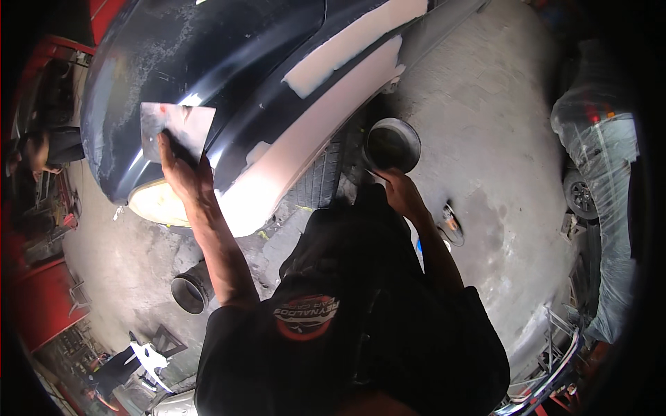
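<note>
My left hand (181, 177) holds a flat, pale square board (187, 123) with a small red smear, raised over the front corner of a dark car body (243, 55). Pale pinkish patches (305, 159) run along the car's fender above a tire (316, 180), and a yellowish headlight (156, 201) sits below the board. My right hand (401, 188) is closed near a dark round open container (415, 145); what its fingers hold is small and dark, too hard to make out.
Another round container (201, 291) and an orange-tipped tool (451, 220) lie on the concrete floor (479, 111). A plastic-covered car (603, 229) stands right. Red cabinets (45, 291) line the left. A person (48, 149) is at far left, another (111, 378) lower left.
</note>
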The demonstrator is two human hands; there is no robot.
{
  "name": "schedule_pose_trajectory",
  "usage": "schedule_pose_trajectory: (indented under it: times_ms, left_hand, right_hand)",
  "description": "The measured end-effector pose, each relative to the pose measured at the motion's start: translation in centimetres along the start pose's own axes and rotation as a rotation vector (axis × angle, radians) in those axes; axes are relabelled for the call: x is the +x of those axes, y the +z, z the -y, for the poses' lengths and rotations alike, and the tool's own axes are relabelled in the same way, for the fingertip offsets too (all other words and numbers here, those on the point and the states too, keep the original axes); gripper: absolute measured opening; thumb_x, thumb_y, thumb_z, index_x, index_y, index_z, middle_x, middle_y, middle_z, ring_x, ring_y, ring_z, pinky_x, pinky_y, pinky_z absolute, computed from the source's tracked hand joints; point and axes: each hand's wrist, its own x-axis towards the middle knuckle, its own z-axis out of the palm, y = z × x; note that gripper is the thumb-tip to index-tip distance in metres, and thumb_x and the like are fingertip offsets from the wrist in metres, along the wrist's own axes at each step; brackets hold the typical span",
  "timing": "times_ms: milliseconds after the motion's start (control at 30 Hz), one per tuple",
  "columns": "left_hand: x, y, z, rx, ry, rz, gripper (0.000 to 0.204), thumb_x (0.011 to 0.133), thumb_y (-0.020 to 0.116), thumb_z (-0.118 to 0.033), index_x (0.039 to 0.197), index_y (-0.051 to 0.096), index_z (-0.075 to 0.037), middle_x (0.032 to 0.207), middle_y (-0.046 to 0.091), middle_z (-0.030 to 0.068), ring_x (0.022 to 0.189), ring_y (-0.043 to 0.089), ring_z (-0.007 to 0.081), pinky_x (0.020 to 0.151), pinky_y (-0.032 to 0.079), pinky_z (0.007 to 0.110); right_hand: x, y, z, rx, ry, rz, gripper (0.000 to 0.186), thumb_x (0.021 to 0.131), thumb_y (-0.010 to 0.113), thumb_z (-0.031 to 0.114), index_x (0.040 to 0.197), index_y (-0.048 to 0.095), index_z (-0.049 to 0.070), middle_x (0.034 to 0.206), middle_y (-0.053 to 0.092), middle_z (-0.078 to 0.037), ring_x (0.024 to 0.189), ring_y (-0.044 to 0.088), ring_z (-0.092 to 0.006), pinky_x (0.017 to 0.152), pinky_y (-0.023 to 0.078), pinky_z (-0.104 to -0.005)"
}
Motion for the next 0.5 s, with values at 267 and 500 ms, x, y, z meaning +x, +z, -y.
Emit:
schedule_pose_trajectory:
  times_ms: [267,500]
  left_hand:
    - [10.9,1.1,0.2,-0.35,-0.137,0.345,0.031,0.093,0.045,-0.02,0.116,0.049,0.0,0.111,0.06,0.0145,0.102,0.06,0.0279,0.088,0.051,0.045]
    - [9.2,1.3,4.2,-0.368,-0.285,0.404,0.03,0.089,0.053,-0.017,0.115,0.05,-0.003,0.106,0.063,0.0112,0.096,0.063,0.0264,0.082,0.054,0.042]
  right_hand:
    - [0.0,-3.5,0.1,0.125,0.036,0.025,0.032,0.08,0.046,-0.004,0.109,0.059,0.001,0.098,0.059,-0.02,0.094,0.057,-0.0351,0.083,0.045,-0.0397]
    - [0.0,-5.5,-1.8,0.11,0.024,-0.056,0.029,0.082,0.046,-0.004,0.108,0.059,0.0,0.1,0.059,-0.02,0.097,0.057,-0.0351,0.085,0.045,-0.0395]
